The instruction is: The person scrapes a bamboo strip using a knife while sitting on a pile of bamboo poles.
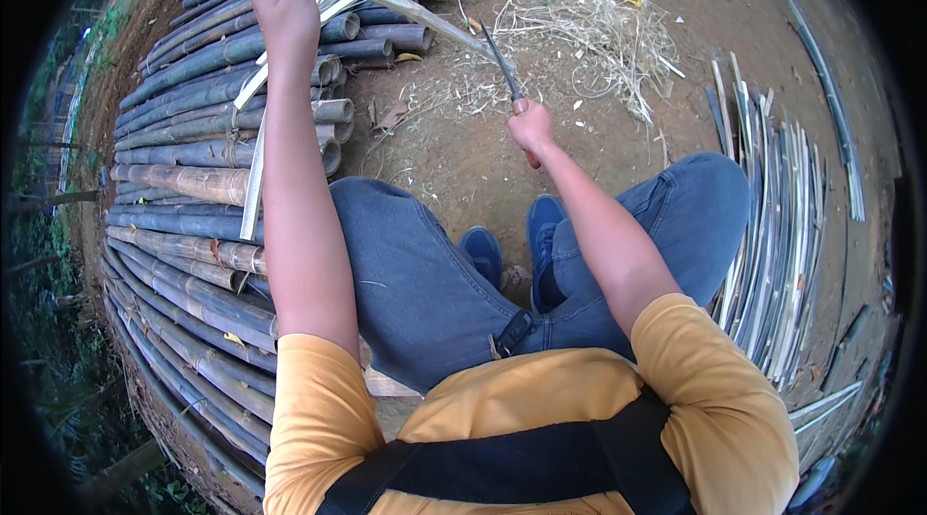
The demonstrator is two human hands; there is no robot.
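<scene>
A long pale bamboo strip (pixel 391 1) arcs across the far left of the view. My left hand (pixel 284 11) is closed around it, with the arm stretched out over the stacked poles. In my right hand (pixel 530 127), held out past my knees, is a knife (pixel 503 64) with a reddish handle. Its dark, narrow blade points away from me and up to the left. The strip's right end comes to the blade; whether they touch, I cannot tell.
Stacked bamboo poles (pixel 193 153) fill the left side, with several pale split pieces (pixel 253 189) lying across them. Curly shavings (pixel 608 37) litter the dirt ahead. Thin split strips (pixel 772 235) lie bundled at my right, beyond my bent knee. A long pole (pixel 821 56) lies farther right.
</scene>
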